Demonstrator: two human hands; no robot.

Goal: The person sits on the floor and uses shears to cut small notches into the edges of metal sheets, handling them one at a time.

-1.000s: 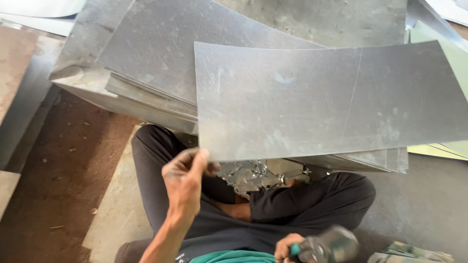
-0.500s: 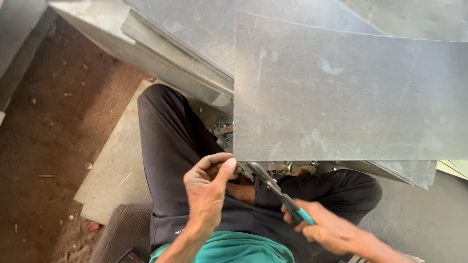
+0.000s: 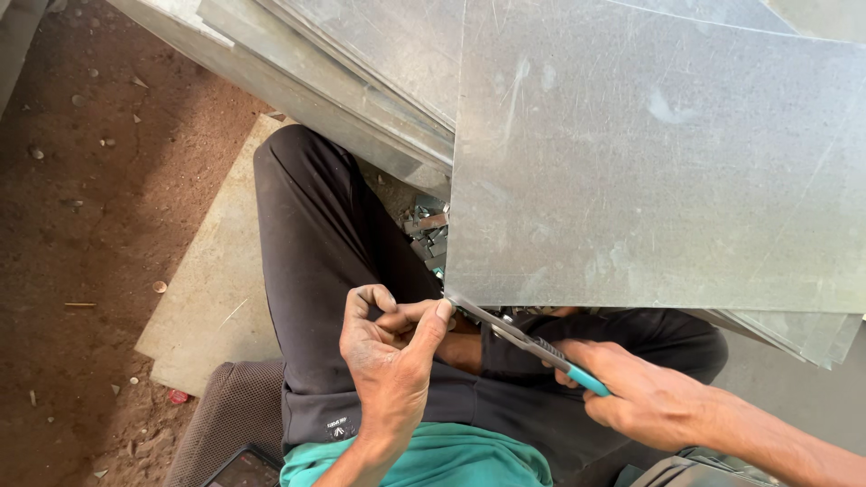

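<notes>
Head view: a galvanised metal sheet (image 3: 658,162) is laid across the lap, above crossed dark-trousered legs (image 3: 334,261). Its lower left corner is pinched by the left hand (image 3: 392,347). Teal-handled snips (image 3: 532,344) are gripped by the right hand (image 3: 645,401), blades set at that corner. Since a second ago, the snips have been brought from the lap to the edge; cutting is judged begun. Offcuts (image 3: 428,234) are heaped beneath.

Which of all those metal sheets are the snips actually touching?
The top sheet, lying flat over the person's lap. The snips meet its near left corner; the other sheets lie stacked beneath and behind it.
</notes>
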